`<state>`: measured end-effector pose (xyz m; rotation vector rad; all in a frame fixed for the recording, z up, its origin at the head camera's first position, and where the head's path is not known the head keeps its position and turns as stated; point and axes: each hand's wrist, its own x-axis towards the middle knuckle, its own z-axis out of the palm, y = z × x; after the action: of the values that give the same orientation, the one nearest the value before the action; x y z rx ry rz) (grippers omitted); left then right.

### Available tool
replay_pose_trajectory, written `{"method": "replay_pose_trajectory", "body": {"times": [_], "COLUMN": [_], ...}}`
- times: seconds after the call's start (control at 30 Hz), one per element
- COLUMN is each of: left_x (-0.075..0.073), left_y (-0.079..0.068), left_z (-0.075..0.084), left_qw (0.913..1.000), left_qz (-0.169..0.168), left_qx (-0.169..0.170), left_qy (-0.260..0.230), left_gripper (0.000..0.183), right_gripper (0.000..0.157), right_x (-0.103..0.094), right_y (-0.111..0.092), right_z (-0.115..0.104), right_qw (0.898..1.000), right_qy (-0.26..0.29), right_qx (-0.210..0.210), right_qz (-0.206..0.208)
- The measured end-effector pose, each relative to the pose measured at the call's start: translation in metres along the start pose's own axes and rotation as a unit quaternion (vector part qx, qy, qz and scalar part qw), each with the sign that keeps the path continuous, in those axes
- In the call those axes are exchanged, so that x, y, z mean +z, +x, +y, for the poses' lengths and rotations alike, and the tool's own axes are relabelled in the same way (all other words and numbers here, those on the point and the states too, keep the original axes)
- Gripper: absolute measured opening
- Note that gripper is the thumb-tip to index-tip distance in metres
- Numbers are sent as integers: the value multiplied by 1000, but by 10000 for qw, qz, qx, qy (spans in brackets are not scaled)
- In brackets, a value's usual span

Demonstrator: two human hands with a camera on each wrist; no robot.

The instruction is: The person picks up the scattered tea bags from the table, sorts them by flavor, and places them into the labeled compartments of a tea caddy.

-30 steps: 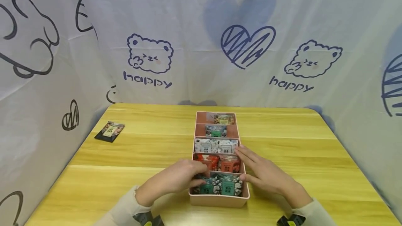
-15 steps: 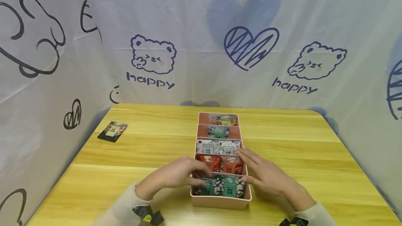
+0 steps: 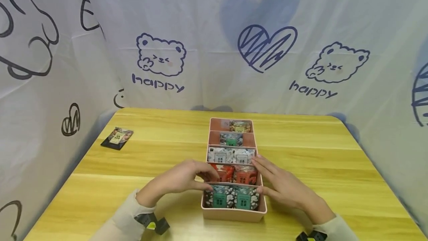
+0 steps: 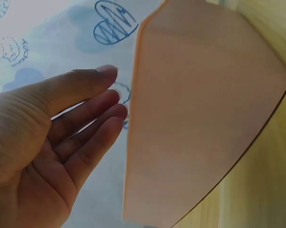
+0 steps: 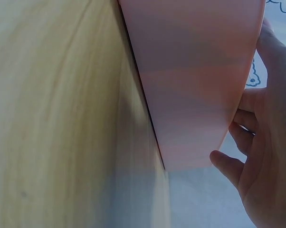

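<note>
A long pink divided box [image 3: 234,215] stands on the table, holding flat printed sachets. Two green sachets [image 3: 219,198] fill the nearest compartment, with two red sachets [image 3: 245,176] behind them and two white sachets [image 3: 244,155] farther back. My left hand [image 3: 185,177] hovers at the left rim, thumb and fingers apart and loosely bent. Nothing lies between them in the left wrist view, where the box's side wall [image 4: 204,114] is beside the fingertips. Along the right rim rests my right hand [image 3: 284,185], its fingers fairly straight and touching the edge.
A single dark sachet [image 3: 117,138] lies on the wooden table [image 3: 157,140] at the far left. The box's two back compartments hold a green-labelled sachet [image 3: 231,139] and a yellow-labelled sachet [image 3: 240,126]. A printed white curtain [image 3: 214,66] hangs behind.
My left hand has drawn back from the near compartment to the left rim, leaving the left green sachet uncovered and sitting straighter. The right hand stays at the right rim.
</note>
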<state>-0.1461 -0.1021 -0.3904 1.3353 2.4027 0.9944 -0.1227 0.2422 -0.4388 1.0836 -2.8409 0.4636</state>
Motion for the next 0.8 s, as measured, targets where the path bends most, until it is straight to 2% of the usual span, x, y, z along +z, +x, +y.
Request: {"method": "replay_pose_trajectory", "body": {"times": [0.2,0.33,0.57,0.8], "left_x": [-17,-29,-54,-76], "left_y": [-5,-15,-30,-50], "left_z": [-17,-35,-67,-96], "left_qw": [9966,9913,9768,9610], "left_qz": [693,1110,1786,2201], "left_qx": [-218,-537,-1103,-1645], "left_qy": [401,466,419,315], "left_gripper": [26,26,26,30], "right_gripper": [78,78,78,78], "right_x": [0,3,4,2], "right_y": [1,1,-1,0], "right_z": [1,1,1,1], "right_qw": [10000,10000,10000,10000], "right_qy": [-12,-34,-77,-76], "right_qx": [-7,-27,-15,-12], "right_qz": [8,17,42,42]}}
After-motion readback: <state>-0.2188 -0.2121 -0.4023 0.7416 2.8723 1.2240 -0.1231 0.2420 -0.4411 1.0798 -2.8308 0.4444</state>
